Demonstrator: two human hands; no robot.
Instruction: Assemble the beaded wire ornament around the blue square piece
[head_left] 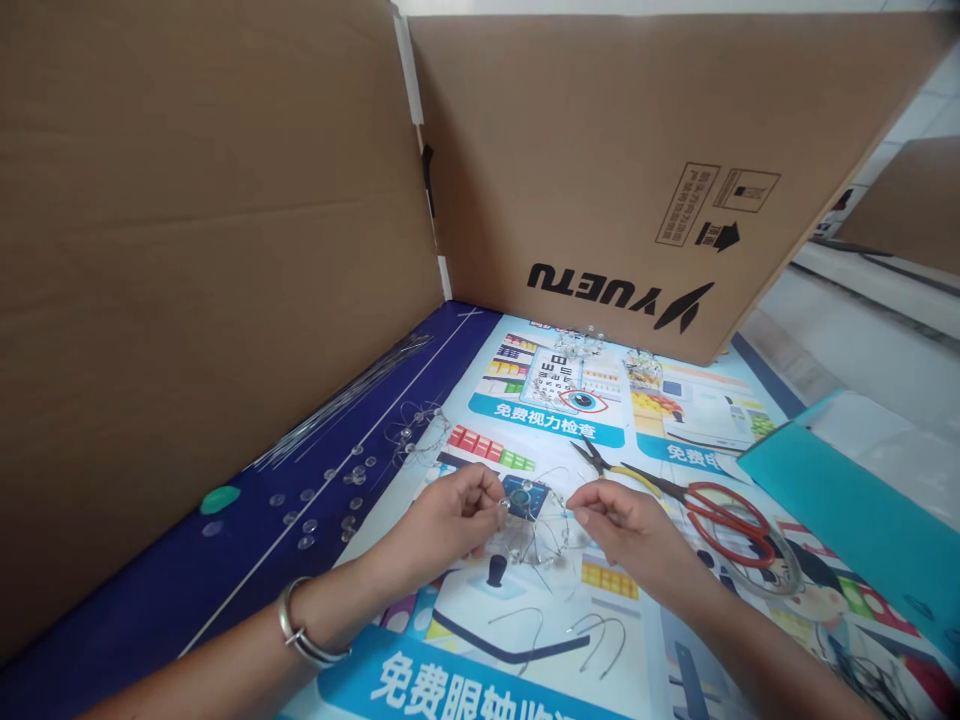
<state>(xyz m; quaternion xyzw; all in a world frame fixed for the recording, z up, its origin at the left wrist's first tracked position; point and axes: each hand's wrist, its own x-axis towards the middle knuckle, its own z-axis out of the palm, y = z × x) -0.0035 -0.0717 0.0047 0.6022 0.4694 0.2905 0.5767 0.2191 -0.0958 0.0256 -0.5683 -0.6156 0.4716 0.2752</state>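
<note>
One round clump of wire and beads [536, 546] sits just below the frame's middle, between the left hand [459, 515] and right hand [624, 522]. Left fingers, nearer, pinch its left edge. Right fingertips press together; whether on wire, I cannot tell.

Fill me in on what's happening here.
A person is working on a wire-and-bead piece over a printed cover. The left hand pinches one side of it; the right hand is at the other side, fingertips together, though whether they grip a wire is too fine to tell. Pliers and red-handled scissors lie beyond and beside the right hand. Loose clear beads and straight wires lie off to the left.
</note>
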